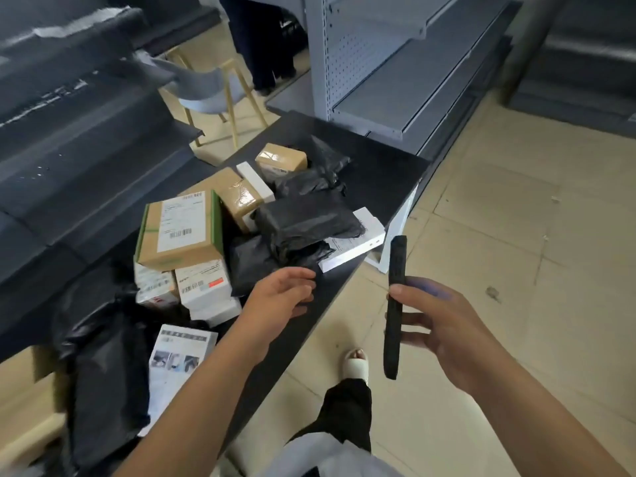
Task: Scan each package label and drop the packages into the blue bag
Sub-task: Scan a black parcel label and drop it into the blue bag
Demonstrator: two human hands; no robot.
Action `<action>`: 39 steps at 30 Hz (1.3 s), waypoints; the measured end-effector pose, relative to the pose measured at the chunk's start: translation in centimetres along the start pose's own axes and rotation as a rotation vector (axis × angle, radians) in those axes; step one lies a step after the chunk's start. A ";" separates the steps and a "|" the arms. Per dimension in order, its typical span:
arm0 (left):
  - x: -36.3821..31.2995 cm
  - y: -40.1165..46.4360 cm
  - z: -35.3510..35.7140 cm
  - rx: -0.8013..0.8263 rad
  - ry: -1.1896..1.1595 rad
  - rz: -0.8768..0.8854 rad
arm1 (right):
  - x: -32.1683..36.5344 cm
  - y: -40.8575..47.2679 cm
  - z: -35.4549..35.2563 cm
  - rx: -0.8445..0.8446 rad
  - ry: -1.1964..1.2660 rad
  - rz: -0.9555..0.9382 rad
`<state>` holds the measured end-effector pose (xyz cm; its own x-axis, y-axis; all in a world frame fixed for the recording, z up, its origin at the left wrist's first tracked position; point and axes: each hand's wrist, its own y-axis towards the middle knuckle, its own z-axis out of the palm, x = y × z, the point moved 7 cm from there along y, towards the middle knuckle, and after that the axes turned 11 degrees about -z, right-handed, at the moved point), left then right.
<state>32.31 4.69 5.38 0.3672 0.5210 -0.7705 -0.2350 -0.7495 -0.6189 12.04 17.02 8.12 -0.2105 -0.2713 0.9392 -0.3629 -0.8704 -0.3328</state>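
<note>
A heap of packages covers the dark table (378, 177): several black poly bags, brown cartons and white boxes. My left hand (278, 297) reaches over the table's near edge and its curled fingertips touch the corner of a black poly package (254, 263); whether they pinch it is unclear. My right hand (444, 325) grips a slim black handheld scanner (394, 304), held upright and edge-on beside the table. A labelled brown carton (179, 228) with a barcode stands at the left of the heap. No blue bag is in view.
A white metal shelf unit (395, 63) stands behind the table, a grey chair (206, 94) with wooden legs at the back left. Dark shelving runs along the left. A large black bag (103, 366) lies at the table's near left. Tiled floor spreads to the right.
</note>
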 end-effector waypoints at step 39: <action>-20.1 19.1 -0.9 -0.134 0.057 -0.079 | 15.1 42.0 -7.1 0.484 -0.126 0.126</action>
<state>21.22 -20.49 9.21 0.4308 0.5598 -0.7078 -0.0822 -0.7567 -0.6485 -12.86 -20.70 7.75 -0.1041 -0.4076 0.9072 0.1261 -0.9102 -0.3945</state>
